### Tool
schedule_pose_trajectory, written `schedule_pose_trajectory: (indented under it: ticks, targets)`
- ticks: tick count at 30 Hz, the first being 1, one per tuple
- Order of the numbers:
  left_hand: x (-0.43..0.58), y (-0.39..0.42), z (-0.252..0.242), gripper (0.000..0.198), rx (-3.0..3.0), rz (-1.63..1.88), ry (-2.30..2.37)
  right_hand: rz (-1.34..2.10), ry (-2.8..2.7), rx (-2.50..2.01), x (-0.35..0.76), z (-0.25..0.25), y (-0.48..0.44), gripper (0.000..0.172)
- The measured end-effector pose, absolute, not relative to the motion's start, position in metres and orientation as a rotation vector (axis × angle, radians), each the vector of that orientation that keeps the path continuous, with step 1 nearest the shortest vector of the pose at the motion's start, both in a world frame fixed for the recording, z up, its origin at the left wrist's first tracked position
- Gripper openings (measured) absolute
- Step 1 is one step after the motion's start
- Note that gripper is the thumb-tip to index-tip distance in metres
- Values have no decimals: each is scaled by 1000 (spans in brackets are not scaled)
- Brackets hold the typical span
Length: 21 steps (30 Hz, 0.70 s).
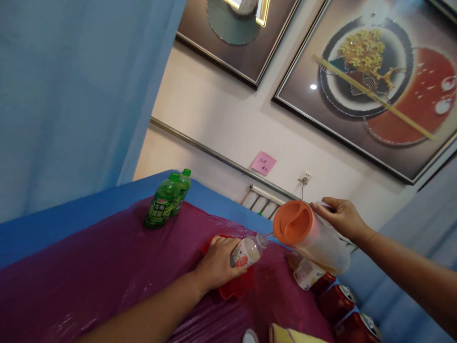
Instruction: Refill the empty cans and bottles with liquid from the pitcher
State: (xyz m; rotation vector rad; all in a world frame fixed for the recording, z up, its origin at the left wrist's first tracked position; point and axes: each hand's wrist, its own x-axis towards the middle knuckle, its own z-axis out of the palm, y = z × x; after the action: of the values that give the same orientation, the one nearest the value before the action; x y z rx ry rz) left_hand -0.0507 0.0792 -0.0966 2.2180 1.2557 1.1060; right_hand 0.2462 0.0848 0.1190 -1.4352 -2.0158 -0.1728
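Observation:
My left hand [220, 263] is wrapped round a small clear bottle [249, 251] with a fruit label, tilted with its uncapped mouth toward the right. My right hand [341, 216] grips the handle of a clear pitcher [323, 252] with an orange lid [293, 222]. The pitcher leans over sideways, its lid end close to the bottle's mouth. A thin stream seems to run between them. Some liquid lies inside the pitcher. Under the left hand and bottle is a red tray [235, 286] with a wavy rim, partly hidden by the hand.
Two green bottles [162, 202] stand on the purple plastic cover [107, 267]. Several red cans [335, 302] and a labelled container [307, 274] line the right side. A yellow cloth [293, 335] and a white cap [250, 337] lie at the front. Blue curtains [78, 85] hang left and right.

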Motion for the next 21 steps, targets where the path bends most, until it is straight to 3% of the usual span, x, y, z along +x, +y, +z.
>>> schedule_pose_trajectory:
  ticks: [21]
  targets:
    - [-50,77,-95,43,2216,1111,1263,-126,-2015,-1464,245,116,83,58]
